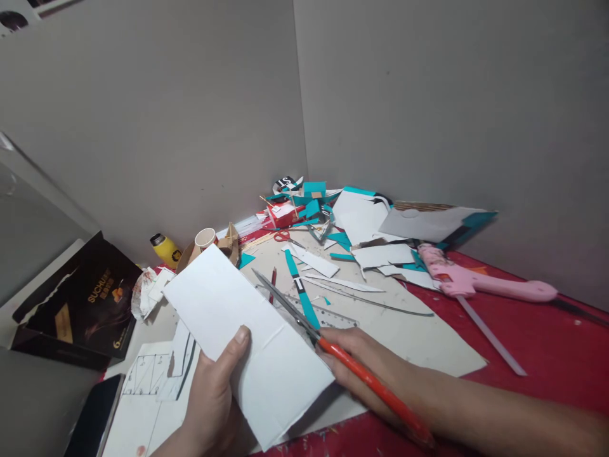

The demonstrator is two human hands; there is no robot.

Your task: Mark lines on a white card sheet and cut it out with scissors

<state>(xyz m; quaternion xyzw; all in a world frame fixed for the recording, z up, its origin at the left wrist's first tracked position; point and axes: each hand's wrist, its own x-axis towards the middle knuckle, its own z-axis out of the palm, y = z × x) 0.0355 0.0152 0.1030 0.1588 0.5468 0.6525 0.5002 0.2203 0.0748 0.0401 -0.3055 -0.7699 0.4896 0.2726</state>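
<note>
My left hand (pixel 219 387) grips a white rectangular piece of card (pixel 238 311), thumb on its face and the other fingers behind it. A crease crosses the card near its lower part. In my right hand (pixel 366 362) is a pair of scissors (pixel 364 374) with red handles. Their dark blades point up and left, lying along the card's right edge; whether they bite into the card I cannot tell. Below the blades lie a teal strip (pixel 302 292) and a clear ruler (pixel 335 312) on a pale board (pixel 423 336).
A pink hot glue gun (pixel 495 284) with a glue stick lies at right. White and teal card scraps (pixel 361 216) pile up at the back. Leftward are a black box (pixel 80 298), a yellow bottle (pixel 166 249), a paper cup (pixel 206 237) and a dark phone (pixel 95 416). Grey walls close the back.
</note>
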